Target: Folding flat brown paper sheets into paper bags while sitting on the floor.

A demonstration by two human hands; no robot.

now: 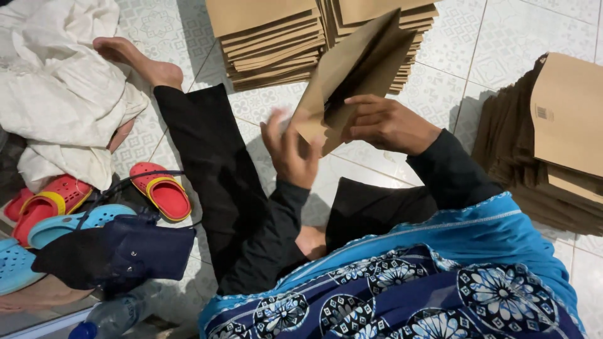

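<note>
A folded brown paper bag [352,69] is held up over my lap, between both hands. My left hand [290,150] pinches its lower left corner. My right hand [386,122] grips its lower right edge, fingers curled into the fold. Both arms are in black sleeves. I sit on a patterned tile floor [452,44] with one leg in black trousers stretched out to the left, bare foot [135,59] at its end.
Two stacks of flat brown bags [270,37] lie ahead, and a taller stack [553,144] stands at the right. At the left are a white cloth heap [59,88], red sandals [160,188], blue sandals [69,223], a dark bag [125,251] and a plastic bottle [110,317].
</note>
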